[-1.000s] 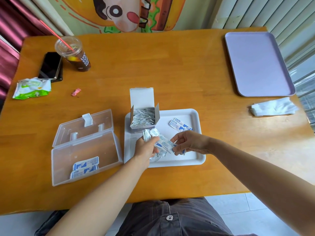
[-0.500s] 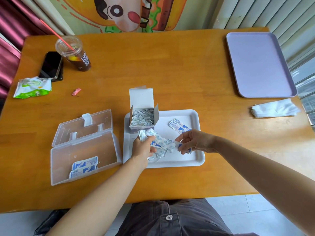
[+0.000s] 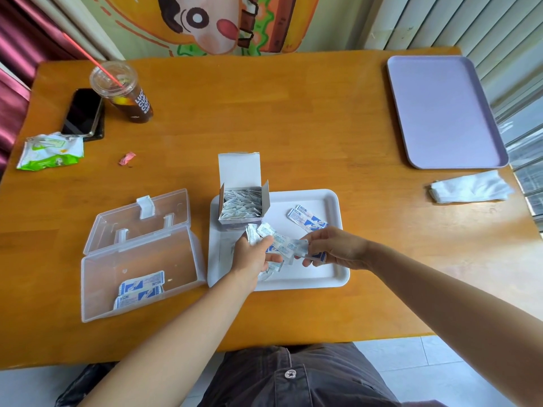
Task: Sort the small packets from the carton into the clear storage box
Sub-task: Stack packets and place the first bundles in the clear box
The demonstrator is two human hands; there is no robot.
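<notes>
An open white carton (image 3: 241, 201) full of small packets stands at the back left corner of a white tray (image 3: 329, 276). My left hand (image 3: 252, 257) grips a loose bunch of white-and-blue packets (image 3: 279, 243) above the tray. Just to the right, my right hand (image 3: 335, 247) pinches packets at the bunch's right end. Two packets (image 3: 307, 218) lie on the tray behind my right hand. The clear storage box (image 3: 138, 270) sits left of the tray, lid open, with two packets (image 3: 139, 290) in its front.
At the table's back left are an iced drink cup (image 3: 125, 94) with a straw, a black phone (image 3: 83, 112), a green-white wipes pack (image 3: 50, 151) and a pink wrapper (image 3: 127, 158). A lilac tray (image 3: 443, 111) and folded white tissue (image 3: 468, 188) lie on the right.
Both hands have lifted slightly with the bunch of packets and the right hand has drawn its end a little to the right. Nothing else has moved.
</notes>
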